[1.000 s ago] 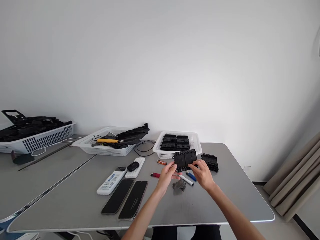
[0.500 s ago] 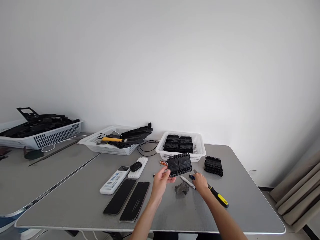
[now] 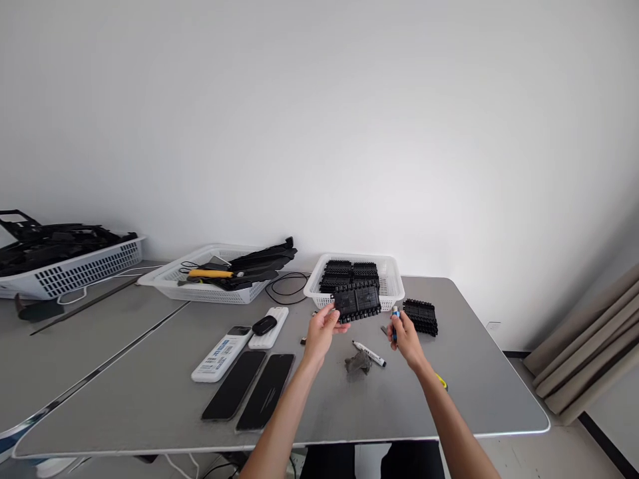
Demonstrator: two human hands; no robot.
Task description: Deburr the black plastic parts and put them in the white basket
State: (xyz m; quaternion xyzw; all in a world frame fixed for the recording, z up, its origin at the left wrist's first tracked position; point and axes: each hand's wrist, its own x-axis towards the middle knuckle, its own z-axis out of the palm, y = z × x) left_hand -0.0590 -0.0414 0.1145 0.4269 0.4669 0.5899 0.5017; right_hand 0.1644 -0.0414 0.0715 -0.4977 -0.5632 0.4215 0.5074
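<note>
My left hand [image 3: 322, 330] grips a flat black plastic part [image 3: 357, 302] by its left end. The part has toothed long edges and is held tilted above the table, in front of a white basket. In my right hand [image 3: 407, 336] is a blue lighter [image 3: 396, 324], upright with its metal top showing, just right of the black part. Below the hands lie a white marker [image 3: 369, 353] and a crumpled grey-brown rag [image 3: 358, 363]. Beyond my right hand sits a stack of similar black parts [image 3: 421, 317].
The white basket [image 3: 398, 293] holds stacked black parts. Further left, another white basket [image 3: 170, 293] carries black pieces and a yellow-handled tool [image 3: 210, 273]. Two dark phones [image 3: 234, 386], a white boxlike case [image 3: 222, 356] and a black mouse-shaped object [image 3: 264, 324] lie left of my arms. My right forearm mostly hides a yellow-handled tool [image 3: 442, 381].
My right hand has lifted the blue lighter off the table and raised it upright beside the black part. My left hand still holds that part. The view has shifted slightly.
</note>
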